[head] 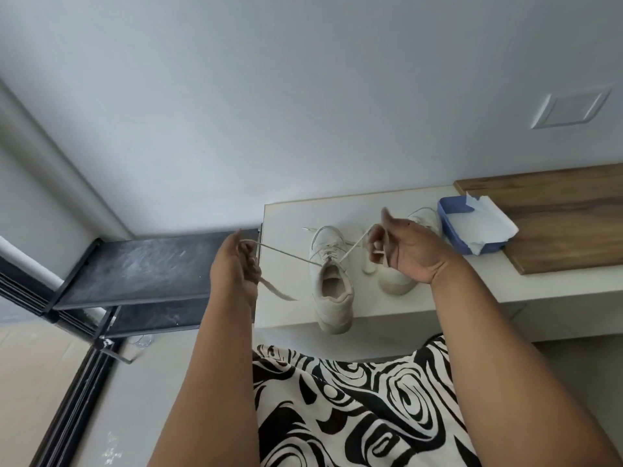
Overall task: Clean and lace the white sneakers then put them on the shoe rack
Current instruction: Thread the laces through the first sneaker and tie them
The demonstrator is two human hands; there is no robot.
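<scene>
A white sneaker [332,284] stands on the pale ledge [290,217], heel toward me and partly over the front edge. Its lace [286,254] runs taut out of the top eyelets to both sides. My left hand [236,267] grips the left lace end, whose loose tail hangs below the fingers. My right hand [401,247] pinches the right lace end, raised above the ledge. The second white sneaker [397,283] stands behind my right hand, mostly hidden by it.
A black metal shoe rack [141,267] with dusty shelves stands left of the ledge, against the wall. A blue tray [453,227] holding white paper tissue sits on a wooden board [566,224] at the right. My patterned black-and-white dress fills the bottom.
</scene>
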